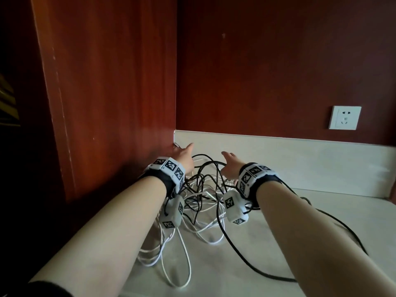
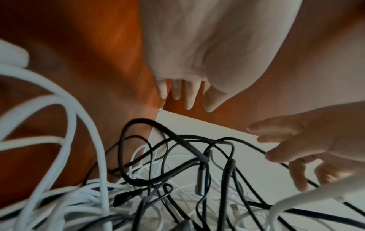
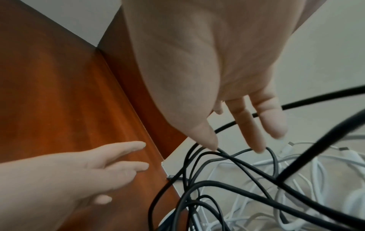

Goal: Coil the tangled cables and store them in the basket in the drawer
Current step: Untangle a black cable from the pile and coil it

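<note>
Cables (image 1: 201, 196) tangled on counter (image 1: 278, 243), beneath and between both open hands (image 1: 184, 157)

Overall light: the room is sitting dim, with the far left edge going black.
Source: soft light is falling from the right, brightening the desk (image 1: 278, 243) and its pale upstand.
Sheen: a dull glow is showing on the wood panel (image 1: 111, 93).
Blur: near white cables (image 2: 65, 118) are smearing in the left wrist view.
Distortion: straight edges are bowing toward the frame borders.
</note>
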